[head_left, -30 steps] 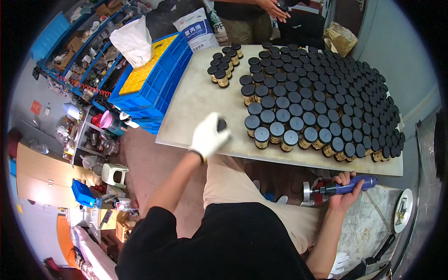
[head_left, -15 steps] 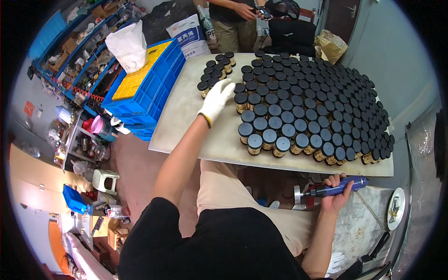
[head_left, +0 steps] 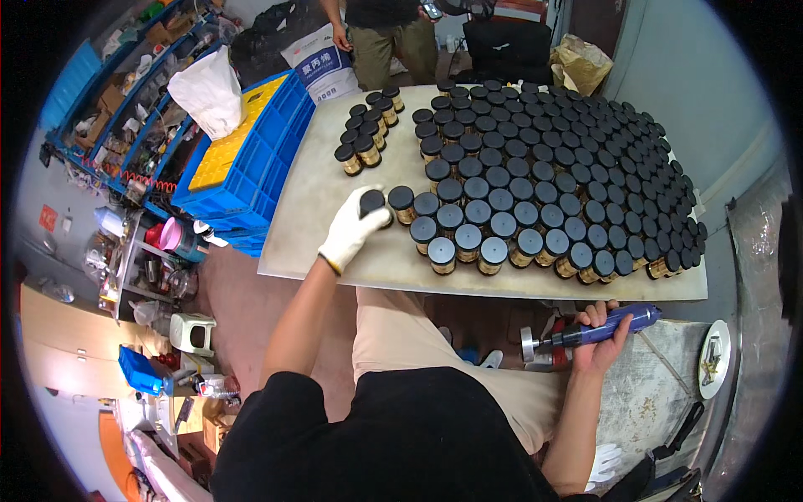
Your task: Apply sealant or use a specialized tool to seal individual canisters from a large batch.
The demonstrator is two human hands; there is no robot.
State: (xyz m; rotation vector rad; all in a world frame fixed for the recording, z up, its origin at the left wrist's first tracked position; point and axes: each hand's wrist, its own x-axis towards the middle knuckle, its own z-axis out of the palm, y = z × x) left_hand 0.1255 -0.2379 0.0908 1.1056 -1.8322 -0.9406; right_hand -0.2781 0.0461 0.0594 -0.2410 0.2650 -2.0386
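Note:
My left hand [head_left: 351, 229], in a white glove, is closed around a black-lidded jar [head_left: 373, 202] near the left part of the table. Just right of it stands another black-lidded jar [head_left: 401, 201], beside the large block of similar jars [head_left: 523, 188]. Beyond the glove, a smaller group of these jars [head_left: 368, 130] stands apart at the far left. My bare right hand [head_left: 600, 339] grips a blue-purple power screwdriver [head_left: 617, 325] below the table's front edge. A round silver head [head_left: 527, 345] on the tool points left.
The pale table [head_left: 293, 226] carries the jars. Blue crates [head_left: 251, 167] with a yellow top and a white bag stand at its left. On a lower worn surface [head_left: 644, 393] at right sits a white plate [head_left: 713, 360] of small parts. Another person [head_left: 393, 46] stands beyond the table.
My left hand has come nearer to me from beside the small group and now holds a jar. The right hand keeps its hold on the screwdriver. The person opposite has lowered one hand.

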